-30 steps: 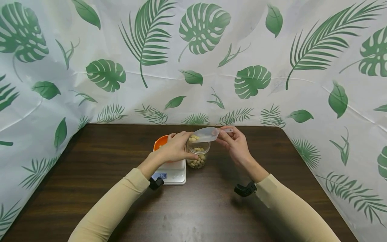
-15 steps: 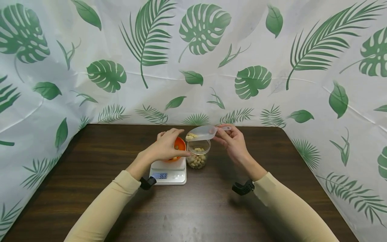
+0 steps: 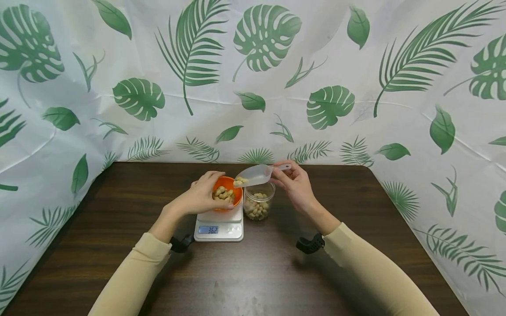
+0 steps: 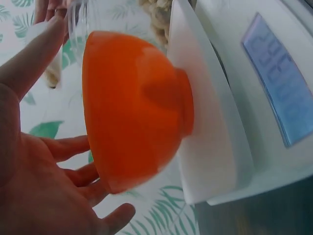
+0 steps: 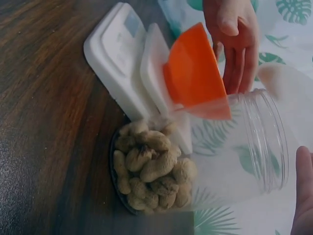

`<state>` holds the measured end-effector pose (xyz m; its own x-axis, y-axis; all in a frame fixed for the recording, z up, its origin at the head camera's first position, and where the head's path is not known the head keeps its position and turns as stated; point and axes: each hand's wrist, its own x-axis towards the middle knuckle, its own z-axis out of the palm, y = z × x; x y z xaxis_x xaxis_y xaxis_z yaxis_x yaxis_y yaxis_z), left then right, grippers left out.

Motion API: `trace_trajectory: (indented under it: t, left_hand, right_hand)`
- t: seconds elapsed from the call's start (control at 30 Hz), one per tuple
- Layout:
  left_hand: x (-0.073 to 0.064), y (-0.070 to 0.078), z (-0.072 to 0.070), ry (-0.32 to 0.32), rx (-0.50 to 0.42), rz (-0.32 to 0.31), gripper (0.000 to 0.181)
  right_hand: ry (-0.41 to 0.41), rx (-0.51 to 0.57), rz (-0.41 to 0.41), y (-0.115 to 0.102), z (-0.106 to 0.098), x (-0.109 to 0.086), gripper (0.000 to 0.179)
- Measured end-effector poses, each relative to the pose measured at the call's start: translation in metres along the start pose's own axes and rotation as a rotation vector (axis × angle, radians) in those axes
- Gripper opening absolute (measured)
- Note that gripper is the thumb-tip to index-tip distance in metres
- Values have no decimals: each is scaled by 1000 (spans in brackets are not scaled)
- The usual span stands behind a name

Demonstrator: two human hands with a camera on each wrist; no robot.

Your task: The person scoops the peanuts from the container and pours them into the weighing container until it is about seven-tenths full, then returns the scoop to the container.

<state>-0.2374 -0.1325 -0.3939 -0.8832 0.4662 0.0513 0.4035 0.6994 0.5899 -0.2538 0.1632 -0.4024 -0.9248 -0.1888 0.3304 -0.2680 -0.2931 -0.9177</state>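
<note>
On the worktop (image 3: 269, 272), the scale (image 3: 232, 231); on the scale, the bowl (image 3: 238, 197) with peanuts (image 3: 223, 194) in it; just right of the scale, the jar (image 3: 265, 189), peanuts low inside; above the jar, the scoop (image 3: 258, 174), tip toward the bowl; behind, the sheet (image 3: 253, 127).

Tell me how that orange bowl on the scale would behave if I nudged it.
The orange bowl would probably tip if pushed near its rim, since it flares out from a narrow foot. It might also slide, as its wall and the white scale look smooth. The peanuts heaped inside could shift or spill.
</note>
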Motion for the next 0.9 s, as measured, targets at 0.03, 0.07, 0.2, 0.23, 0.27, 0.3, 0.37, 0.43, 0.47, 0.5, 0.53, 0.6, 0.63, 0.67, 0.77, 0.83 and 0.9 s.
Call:
trace_trajectory:
  t: [0.03,0.07,0.2,0.23,0.27,0.3,0.37,0.43,0.47,0.5,0.53,0.6,0.63,0.67,0.77,0.83,0.9]
  left_hand:
    - [-2,-2,-1,-9,-7,-4,99]
    - [-3,-4,-1,-17,-12,-8,100]
    - [-6,-10,-1,-48,-19,-40,107]
    - [-6,-11,-1,-54,-18,-45,108]
    - [-6,-12,-1,-60,-17,-51,110]
    - [-6,-13,-1,-65,-21,-58,112]
    - [-7,-13,-1,-71,-28,-66,114]
    - [-7,-14,-1,-76,-38,-71,117]
    - [-8,-14,-2,-77,-41,-71,117]
    - [-8,-14,-2,-77,-45,-73,118]
    - [-7,-15,-2,-78,-46,-72,118]
    - [-7,-16,-2,-80,-47,-71,118]
    - [-6,-16,-2,-80,-46,-70,118]
    - [-6,-17,-2,-81,-44,-72,118]
    - [-5,-17,-1,-81,-42,-71,118]
    - [-5,-18,-1,-81,-39,-68,118]
    - [-5,-17,-1,-81,-36,-65,119]
  right_hand:
    - [-2,-17,-1,1,2,0,15]
    - [-5,-32,-1,1,3,0,16]
    - [-18,-99,-10,2,7,1,20]
    - [-20,-120,-14,2,8,2,21]
    - [-25,-144,-19,2,9,2,22]
    - [-29,-166,-24,2,10,2,22]
    - [-38,-209,-36,1,12,2,22]
    - [-43,-239,-46,0,13,3,22]
    - [-45,-251,-50,-1,13,3,21]
    - [-46,-258,-53,-1,14,3,21]
    - [-47,-265,-57,-1,14,3,21]
    - [-49,-274,-63,-2,14,4,21]
    - [-50,-281,-65,-2,14,4,21]
    - [-50,-285,-67,-3,14,4,21]
    - [-49,-298,-68,-4,14,4,21]
    - [-46,-300,-65,-5,13,5,21]
    - [-45,-296,-67,-7,12,5,20]
